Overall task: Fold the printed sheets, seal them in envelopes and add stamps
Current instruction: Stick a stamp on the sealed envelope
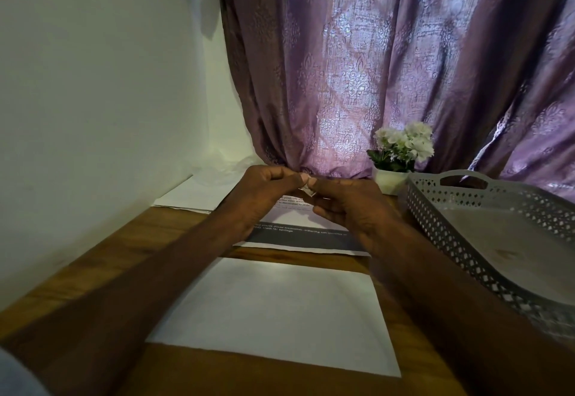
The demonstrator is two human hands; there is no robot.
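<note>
Both hands are raised above the far part of the wooden table (130, 246), fingertips meeting over a tiny pale scrap with a toothed edge, most likely a stamp (306, 189), though it is too small to be sure. The left hand (267, 192) curls its fingers and pinches one side; the right hand (345, 201) pinches the other, as if to peel the scrap from its backing, which would explain why it is held up near eye level. Directly below the hands lies a printed sheet (298, 234) with a dark band. Nearer the person a plain white envelope (273, 311) lies flat, close enough to take the stamp. A grey perforated tray (451, 227) sits at the right, with a small pot of white flowers (401, 153) behind it.
</note>
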